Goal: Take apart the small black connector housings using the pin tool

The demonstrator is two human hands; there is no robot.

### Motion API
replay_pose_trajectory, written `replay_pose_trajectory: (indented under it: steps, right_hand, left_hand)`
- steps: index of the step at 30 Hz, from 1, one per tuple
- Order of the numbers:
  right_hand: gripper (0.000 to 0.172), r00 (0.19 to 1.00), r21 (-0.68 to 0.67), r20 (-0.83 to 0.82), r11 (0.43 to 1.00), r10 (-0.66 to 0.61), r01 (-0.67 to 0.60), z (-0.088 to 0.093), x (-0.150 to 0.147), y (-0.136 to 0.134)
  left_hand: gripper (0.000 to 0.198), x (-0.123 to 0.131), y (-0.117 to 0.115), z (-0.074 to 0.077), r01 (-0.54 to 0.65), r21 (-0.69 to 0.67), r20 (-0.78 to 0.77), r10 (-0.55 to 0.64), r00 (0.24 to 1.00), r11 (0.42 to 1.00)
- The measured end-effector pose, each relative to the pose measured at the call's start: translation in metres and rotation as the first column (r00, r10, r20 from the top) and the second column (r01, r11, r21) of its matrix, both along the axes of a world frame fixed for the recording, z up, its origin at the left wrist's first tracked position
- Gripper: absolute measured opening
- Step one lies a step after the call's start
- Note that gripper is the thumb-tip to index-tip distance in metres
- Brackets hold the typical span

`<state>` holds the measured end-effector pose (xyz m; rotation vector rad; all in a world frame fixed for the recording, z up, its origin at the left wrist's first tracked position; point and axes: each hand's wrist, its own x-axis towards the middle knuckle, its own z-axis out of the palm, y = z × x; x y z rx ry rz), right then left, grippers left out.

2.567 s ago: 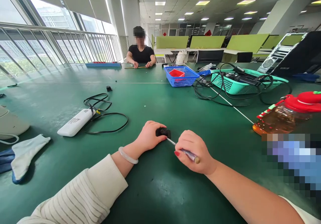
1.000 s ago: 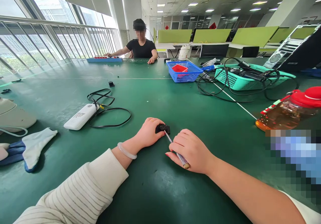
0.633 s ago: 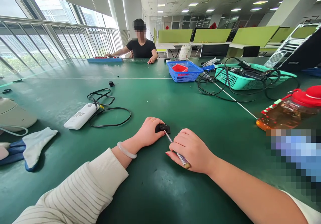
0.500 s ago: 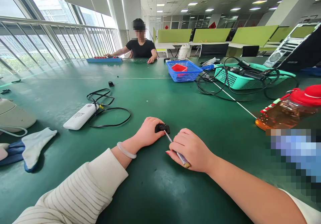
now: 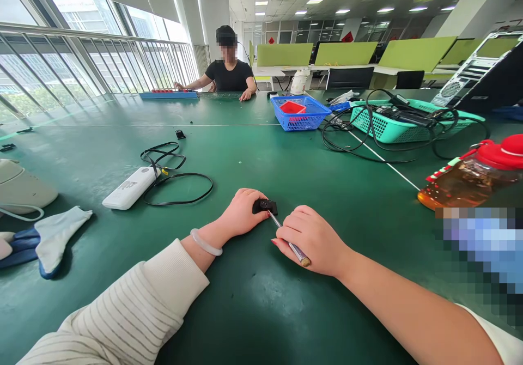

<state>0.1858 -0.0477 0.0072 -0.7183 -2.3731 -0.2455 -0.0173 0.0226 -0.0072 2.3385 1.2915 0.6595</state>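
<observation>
On the green tabletop (image 5: 245, 321), a small black block-like part (image 5: 267, 206) sits under the fingers of my left hand (image 5: 245, 212). Those fingers are closed round its left side, so part of it is hidden. My right hand (image 5: 312, 239) grips a screwdriver (image 5: 300, 255) with a slim metal shaft and a clear purplish handle. The shaft points up and left, and its tip meets the near side of the black part. Too little of the tip shows to tell whether it sits in a screw.
A white power bank (image 5: 131, 188) with a black cable (image 5: 210, 188) lies left. Gloves (image 5: 61, 234) are nearer me. A red-lidded bottle (image 5: 461, 182) stands right. Farther back are a blue basket (image 5: 302, 120), a teal basket (image 5: 384, 131) with cables, and a seated person (image 5: 229, 76).
The view has shifted very slightly. Both hands keep their holds, and the screwdriver's tip stays at the black part.
</observation>
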Motion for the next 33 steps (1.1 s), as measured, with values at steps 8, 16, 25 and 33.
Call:
replay_pose_trajectory:
  steps: [8, 16, 25, 33]
  right_hand:
    - [0.025, 0.999, 0.036, -0.048, 0.999, -0.011, 0.013, -0.0001, 0.0005, 0.0013]
    - [0.023, 0.998, 0.061, -0.060, 0.998, -0.012, 0.016, 0.0029, 0.0006, 0.0011]
    - [0.022, 0.991, 0.033, -0.111, 0.997, -0.070, 0.074, -0.0008, 0.0035, 0.0050]
    - [0.020, 0.995, 0.019, -0.098, 1.000, -0.007, 0.009, -0.0001, 0.0041, 0.0037]
  left_hand:
    - [0.026, 0.0003, -0.0004, 0.0009, 0.002, 0.000, -0.030, -0.002, 1.000, 1.000]
    - [0.028, -0.0003, 0.0002, -0.0016, 0.004, 0.019, -0.034, -0.004, 0.999, 1.000]
    - [0.027, -0.0009, 0.0010, -0.0015, 0.011, 0.003, -0.017, -0.011, 1.000, 1.000]
    - [0.028, -0.0006, 0.0001, 0.0001, 0.017, -0.001, -0.021, -0.017, 1.000, 1.000]
